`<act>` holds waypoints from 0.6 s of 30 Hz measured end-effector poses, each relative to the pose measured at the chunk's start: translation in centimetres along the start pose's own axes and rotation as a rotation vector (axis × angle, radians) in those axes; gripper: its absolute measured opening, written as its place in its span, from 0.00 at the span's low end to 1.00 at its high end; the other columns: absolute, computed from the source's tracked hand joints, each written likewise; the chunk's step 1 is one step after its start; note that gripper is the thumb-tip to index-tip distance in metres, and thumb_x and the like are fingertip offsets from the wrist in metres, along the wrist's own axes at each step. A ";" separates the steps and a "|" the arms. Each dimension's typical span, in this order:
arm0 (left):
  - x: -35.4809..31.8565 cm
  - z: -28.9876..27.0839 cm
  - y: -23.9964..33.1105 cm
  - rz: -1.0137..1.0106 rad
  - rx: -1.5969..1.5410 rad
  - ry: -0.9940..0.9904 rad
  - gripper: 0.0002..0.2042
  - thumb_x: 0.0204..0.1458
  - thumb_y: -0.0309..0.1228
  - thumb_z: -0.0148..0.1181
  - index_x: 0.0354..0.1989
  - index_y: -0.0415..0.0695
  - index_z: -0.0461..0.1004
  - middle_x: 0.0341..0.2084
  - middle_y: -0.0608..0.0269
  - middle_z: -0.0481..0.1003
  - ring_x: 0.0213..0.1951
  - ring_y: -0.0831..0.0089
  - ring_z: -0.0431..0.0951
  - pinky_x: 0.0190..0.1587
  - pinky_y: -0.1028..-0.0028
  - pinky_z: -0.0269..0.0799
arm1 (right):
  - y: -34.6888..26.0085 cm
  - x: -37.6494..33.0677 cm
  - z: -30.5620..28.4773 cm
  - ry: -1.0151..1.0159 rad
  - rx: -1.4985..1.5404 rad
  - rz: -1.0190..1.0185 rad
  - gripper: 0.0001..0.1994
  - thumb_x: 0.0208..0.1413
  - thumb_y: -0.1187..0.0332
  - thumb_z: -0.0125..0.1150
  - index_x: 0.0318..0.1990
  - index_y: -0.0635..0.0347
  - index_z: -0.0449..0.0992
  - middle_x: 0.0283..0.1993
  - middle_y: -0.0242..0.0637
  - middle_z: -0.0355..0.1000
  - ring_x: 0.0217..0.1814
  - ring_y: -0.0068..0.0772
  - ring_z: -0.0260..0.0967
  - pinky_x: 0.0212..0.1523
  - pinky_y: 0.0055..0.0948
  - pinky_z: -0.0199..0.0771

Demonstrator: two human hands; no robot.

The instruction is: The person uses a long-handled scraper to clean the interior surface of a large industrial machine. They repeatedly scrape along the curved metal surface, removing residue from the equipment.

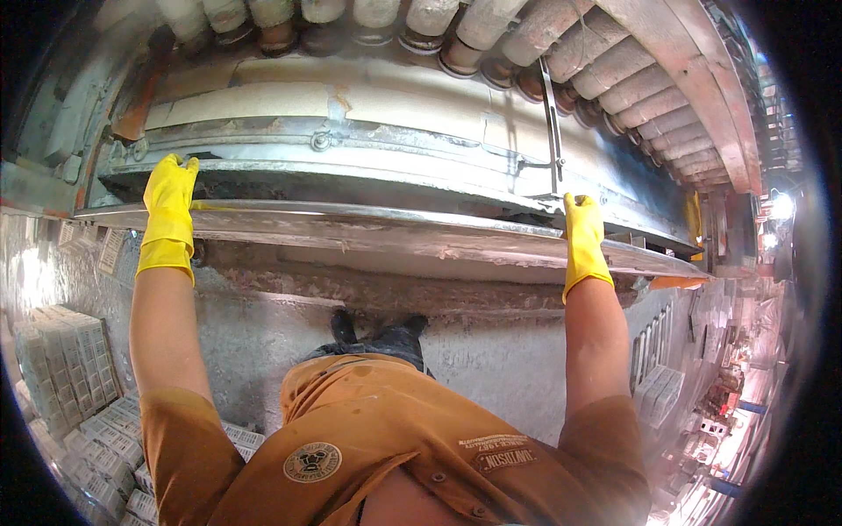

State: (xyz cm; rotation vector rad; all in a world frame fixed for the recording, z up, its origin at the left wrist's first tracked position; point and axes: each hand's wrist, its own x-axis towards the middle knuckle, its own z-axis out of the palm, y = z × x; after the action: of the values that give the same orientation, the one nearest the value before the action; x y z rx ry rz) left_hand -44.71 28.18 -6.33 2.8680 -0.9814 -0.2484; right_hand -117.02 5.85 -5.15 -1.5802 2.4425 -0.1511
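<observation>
Both my hands wear yellow rubber gloves and reach forward over a long shiny metal rail (pixel 386 221) that runs across a grey conveyor machine. My left hand (pixel 169 195) lies flat at the rail's left end, fingers stretched toward the dark gap (pixel 368 188) under the machine's frame. My right hand (pixel 582 226) rests on the same rail further right, fingers extended into the gap. Neither hand is seen closed around a loose object. My fingertips are partly hidden at the gap's edge.
Rows of dusty ceramic rollers (pixel 561 53) curve along the top and right. A rough concrete ledge (pixel 368 289) lies below the rail. Stacks of packed boxes (pixel 70 359) stand at lower left, more boxes (pixel 658 386) at lower right. My shoes (pixel 377 333) show below.
</observation>
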 end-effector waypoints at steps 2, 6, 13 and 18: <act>0.1 0.0 0.0 0.000 0.009 0.003 0.28 0.62 0.53 0.59 0.61 0.44 0.77 0.59 0.47 0.77 0.61 0.49 0.77 0.62 0.58 0.71 | -0.1 0.1 0.0 0.003 -0.003 0.004 0.29 0.62 0.43 0.59 0.59 0.56 0.79 0.52 0.47 0.82 0.51 0.47 0.82 0.55 0.42 0.77; 0.1 0.0 0.1 -0.003 0.012 -0.006 0.29 0.62 0.53 0.59 0.62 0.44 0.76 0.60 0.47 0.77 0.62 0.49 0.76 0.63 0.59 0.71 | 0.1 0.2 0.1 0.028 -0.016 -0.031 0.28 0.61 0.43 0.59 0.58 0.56 0.79 0.52 0.48 0.81 0.54 0.49 0.80 0.57 0.43 0.76; 0.1 0.0 0.3 0.007 0.014 -0.007 0.28 0.62 0.53 0.59 0.61 0.43 0.77 0.59 0.47 0.78 0.61 0.50 0.77 0.62 0.59 0.71 | 0.4 0.7 0.5 0.063 -0.015 -0.060 0.29 0.62 0.45 0.60 0.58 0.59 0.78 0.48 0.48 0.82 0.43 0.44 0.81 0.48 0.40 0.78; 0.0 0.2 0.1 0.024 0.022 0.019 0.29 0.61 0.53 0.59 0.61 0.43 0.76 0.58 0.47 0.78 0.61 0.50 0.77 0.62 0.59 0.72 | 0.8 1.0 0.7 0.086 0.009 -0.096 0.28 0.64 0.47 0.62 0.58 0.62 0.77 0.40 0.44 0.83 0.24 0.37 0.80 0.31 0.35 0.80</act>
State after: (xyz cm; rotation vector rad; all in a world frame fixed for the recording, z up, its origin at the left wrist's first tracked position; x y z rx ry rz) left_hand -44.77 28.07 -6.49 2.8708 -1.0208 -0.2089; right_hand -117.95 5.34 -6.13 -1.7221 2.4264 -0.2511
